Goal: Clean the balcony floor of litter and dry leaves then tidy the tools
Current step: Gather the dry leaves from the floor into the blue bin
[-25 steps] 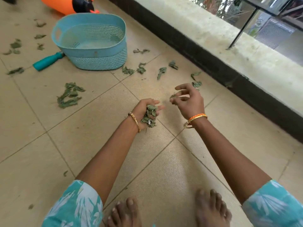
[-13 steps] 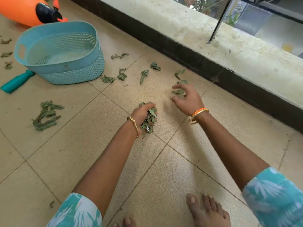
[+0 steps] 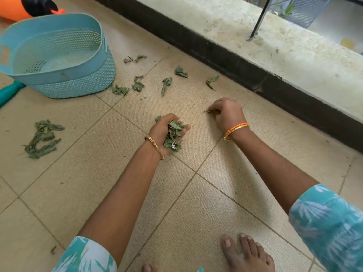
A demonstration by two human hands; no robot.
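My left hand (image 3: 164, 128) grips a bunch of dry green leaves (image 3: 173, 134) just above the tiled floor. To its right, my right hand (image 3: 225, 113) is down on the floor, its curled fingers pinching a small leaf (image 3: 207, 111). Several loose leaves (image 3: 166, 84) lie scattered beyond both hands. A larger heap of leaves (image 3: 42, 138) sits on the floor at the left. The blue perforated basket (image 3: 74, 83) stands at the upper left.
A teal handle (image 3: 9, 92) pokes out from behind the basket at the left edge. An orange container with a black top (image 3: 13, 8) lies behind the basket. A dark skirting and concrete ledge (image 3: 255, 48) bound the floor on the right. My bare feet (image 3: 245, 254) are at the bottom.
My right hand moved forward and down to the floor and closed its fingers on a leaf. My left hand kept its bunch. The view shifted right, towards the ledge.
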